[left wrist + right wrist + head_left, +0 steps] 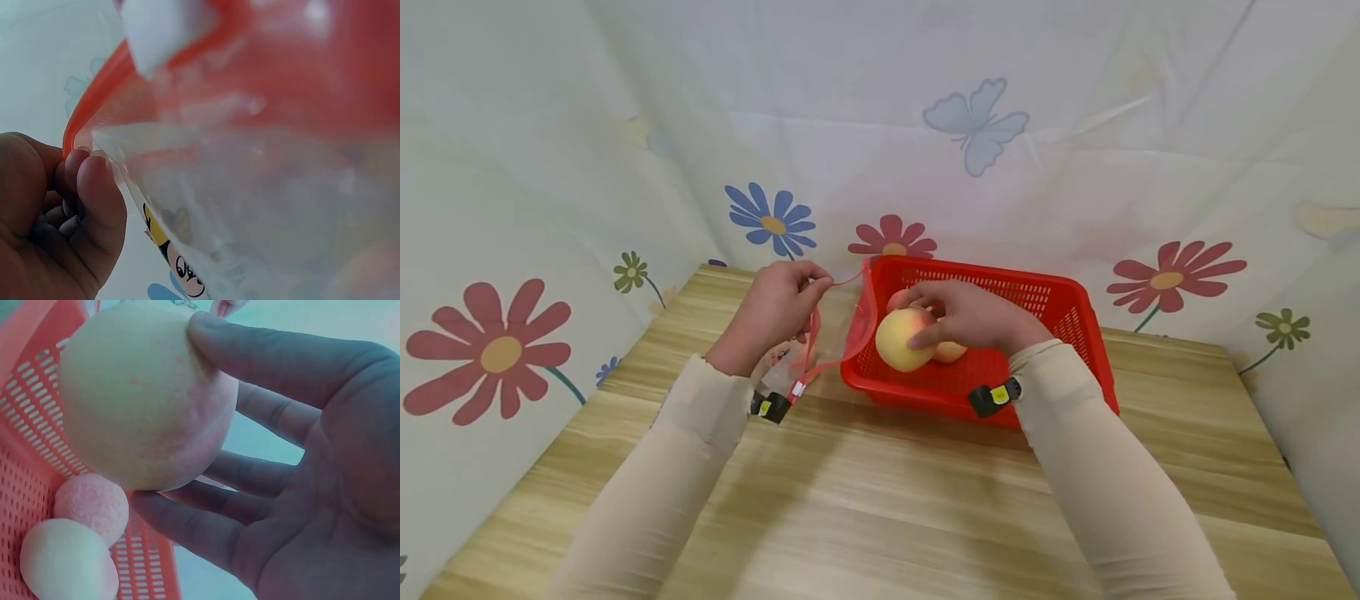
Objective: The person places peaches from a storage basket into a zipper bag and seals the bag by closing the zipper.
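My left hand (775, 304) pinches the red edge of a clear plastic zip bag (269, 206) with a cartoon print. The bag's red-banded mouth stands open beside the basket, with a white slider (798, 388) on its edge. In my right hand (973, 315) is a yellow peach (901, 342) with a pink blush, gripped between thumb and fingers over the left end of the red basket (925, 402). Below it in the right wrist view lie a pinkish peach (94, 506) and a pale one (65, 559), both inside the basket.
A wooden tabletop (850, 500) carries the basket and the bag. Behind it hangs a white cloth (850, 108) printed with flowers and a butterfly. The basket has slotted walls and a raised rim.
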The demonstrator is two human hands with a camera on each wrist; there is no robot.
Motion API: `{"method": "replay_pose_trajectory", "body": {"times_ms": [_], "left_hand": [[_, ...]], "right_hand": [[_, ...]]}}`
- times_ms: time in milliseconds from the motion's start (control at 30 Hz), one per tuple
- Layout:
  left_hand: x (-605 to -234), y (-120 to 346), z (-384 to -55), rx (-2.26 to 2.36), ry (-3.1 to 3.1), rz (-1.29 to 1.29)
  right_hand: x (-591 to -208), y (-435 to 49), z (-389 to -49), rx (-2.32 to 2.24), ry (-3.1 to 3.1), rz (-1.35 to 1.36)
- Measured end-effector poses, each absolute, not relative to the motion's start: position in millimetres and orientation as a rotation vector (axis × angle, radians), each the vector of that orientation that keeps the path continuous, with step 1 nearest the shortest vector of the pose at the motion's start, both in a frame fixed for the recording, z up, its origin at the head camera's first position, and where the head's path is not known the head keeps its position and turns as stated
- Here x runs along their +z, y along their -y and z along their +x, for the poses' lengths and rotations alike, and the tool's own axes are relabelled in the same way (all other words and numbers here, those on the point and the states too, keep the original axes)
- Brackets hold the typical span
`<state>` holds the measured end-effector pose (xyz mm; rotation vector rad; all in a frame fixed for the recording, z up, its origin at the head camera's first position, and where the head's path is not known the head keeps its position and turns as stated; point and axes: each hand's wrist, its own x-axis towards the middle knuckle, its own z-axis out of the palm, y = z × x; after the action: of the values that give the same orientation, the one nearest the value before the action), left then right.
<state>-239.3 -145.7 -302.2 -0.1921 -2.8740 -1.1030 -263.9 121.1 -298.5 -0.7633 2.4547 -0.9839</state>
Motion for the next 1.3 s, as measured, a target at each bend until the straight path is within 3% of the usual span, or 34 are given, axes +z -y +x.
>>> {"method": "replay_pose_trajectory", "body": {"times_ms": [1300], "left_hand": [[-300,146,-239,-1.127,2.895,-0.142]], "right_hand": [[-313,-74,-262,-1.242,-2.528,-0.719]]}}
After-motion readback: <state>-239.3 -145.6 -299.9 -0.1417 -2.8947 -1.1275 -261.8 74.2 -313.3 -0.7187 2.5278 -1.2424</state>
